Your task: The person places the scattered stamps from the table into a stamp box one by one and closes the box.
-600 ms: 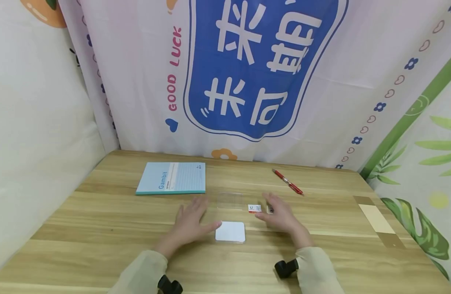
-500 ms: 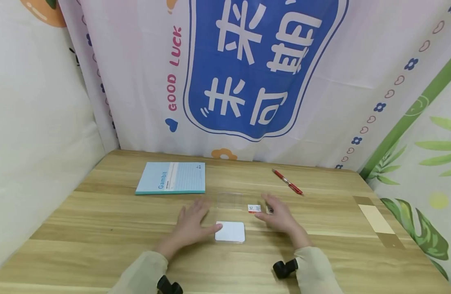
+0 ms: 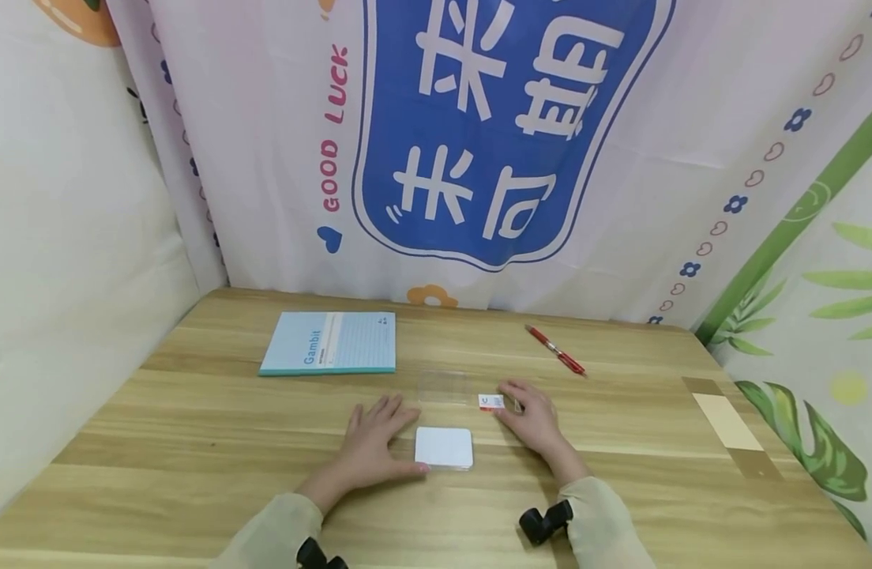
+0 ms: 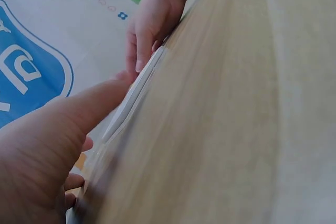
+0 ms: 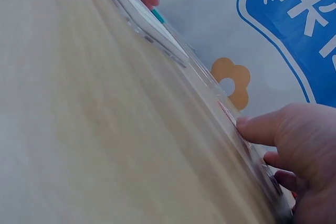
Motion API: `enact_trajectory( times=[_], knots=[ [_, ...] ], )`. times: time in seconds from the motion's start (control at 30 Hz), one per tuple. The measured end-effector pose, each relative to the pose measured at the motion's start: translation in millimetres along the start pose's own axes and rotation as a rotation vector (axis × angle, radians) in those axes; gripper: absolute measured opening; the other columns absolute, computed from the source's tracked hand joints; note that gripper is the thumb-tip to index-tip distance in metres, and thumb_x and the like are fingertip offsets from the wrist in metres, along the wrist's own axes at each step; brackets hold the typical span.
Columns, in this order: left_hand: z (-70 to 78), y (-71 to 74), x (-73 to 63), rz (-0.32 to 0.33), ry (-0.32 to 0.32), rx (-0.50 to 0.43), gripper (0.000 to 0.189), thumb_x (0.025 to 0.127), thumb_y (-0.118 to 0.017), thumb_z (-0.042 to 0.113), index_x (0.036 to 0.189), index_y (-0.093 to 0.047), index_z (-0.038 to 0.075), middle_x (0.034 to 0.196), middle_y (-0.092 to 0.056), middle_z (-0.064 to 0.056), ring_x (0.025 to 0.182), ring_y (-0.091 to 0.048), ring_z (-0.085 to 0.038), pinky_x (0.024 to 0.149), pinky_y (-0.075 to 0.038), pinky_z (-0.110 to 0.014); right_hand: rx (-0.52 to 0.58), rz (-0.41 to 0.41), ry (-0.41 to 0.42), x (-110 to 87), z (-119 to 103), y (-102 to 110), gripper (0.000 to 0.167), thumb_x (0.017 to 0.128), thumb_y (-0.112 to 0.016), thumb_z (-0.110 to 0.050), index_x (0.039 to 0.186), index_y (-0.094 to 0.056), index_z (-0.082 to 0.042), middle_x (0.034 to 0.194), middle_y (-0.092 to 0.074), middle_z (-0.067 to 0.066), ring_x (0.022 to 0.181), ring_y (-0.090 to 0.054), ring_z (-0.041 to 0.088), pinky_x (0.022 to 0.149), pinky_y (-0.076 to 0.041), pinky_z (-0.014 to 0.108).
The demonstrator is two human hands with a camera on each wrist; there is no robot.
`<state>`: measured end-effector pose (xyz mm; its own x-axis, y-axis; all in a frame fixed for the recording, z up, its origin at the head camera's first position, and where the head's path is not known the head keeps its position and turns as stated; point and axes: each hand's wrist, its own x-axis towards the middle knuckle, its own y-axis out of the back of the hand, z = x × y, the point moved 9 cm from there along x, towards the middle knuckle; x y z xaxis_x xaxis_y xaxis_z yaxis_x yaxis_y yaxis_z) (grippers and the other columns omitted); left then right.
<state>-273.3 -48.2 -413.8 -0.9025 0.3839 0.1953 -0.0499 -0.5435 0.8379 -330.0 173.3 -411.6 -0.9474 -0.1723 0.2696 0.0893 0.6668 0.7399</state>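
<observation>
Scanning from the left, I logged a light-blue paper notebook [image 3: 329, 342] at the back of the wood-grain table [image 3: 216, 506]. Left hand [image 3: 372, 446] next: fingers straight, spread, holding nothing; thumb at the near-left corner of a flat white rectangle with rounded corners [image 3: 443, 447], mid-table between the hands, on a clear plastic base [image 5: 149, 39]. Behind it lay a flat, clear plastic case [image 3: 443, 387]; rightward, a small white-and-red card [image 3: 490, 401]. Right hand [image 3: 535, 417] arched beside that, thumb and forefinger apart, no grip visible, partly covering a small flat thing [image 3: 517, 405]; thumb contact I couldn't tell. Red-and-silver pen [image 3: 555, 350] lay beyond. I judged the step as settling fingers around the pieces; next called for a light edge pinch.
</observation>
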Motion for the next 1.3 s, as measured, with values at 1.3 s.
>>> enact_trajectory(
  times=[1.3],
  knots=[
    [-0.5, -1.3, -1.1, -0.008, -0.030, 0.000, 0.065, 0.062, -0.063, 0.059, 0.115, -0.055, 0.024, 0.136, -0.027, -0.016, 0.124, -0.015, -0.035, 0.093, 0.001, -0.058, -0.039, 0.084, 0.079, -2.4, -14, 6, 0.022, 0.067, -0.071, -0.005, 0.088, -0.063, -0.008, 0.081, -0.057, 0.002, 0.073, -0.045, 0.018, 0.066, -0.036, 0.033]
  ],
)
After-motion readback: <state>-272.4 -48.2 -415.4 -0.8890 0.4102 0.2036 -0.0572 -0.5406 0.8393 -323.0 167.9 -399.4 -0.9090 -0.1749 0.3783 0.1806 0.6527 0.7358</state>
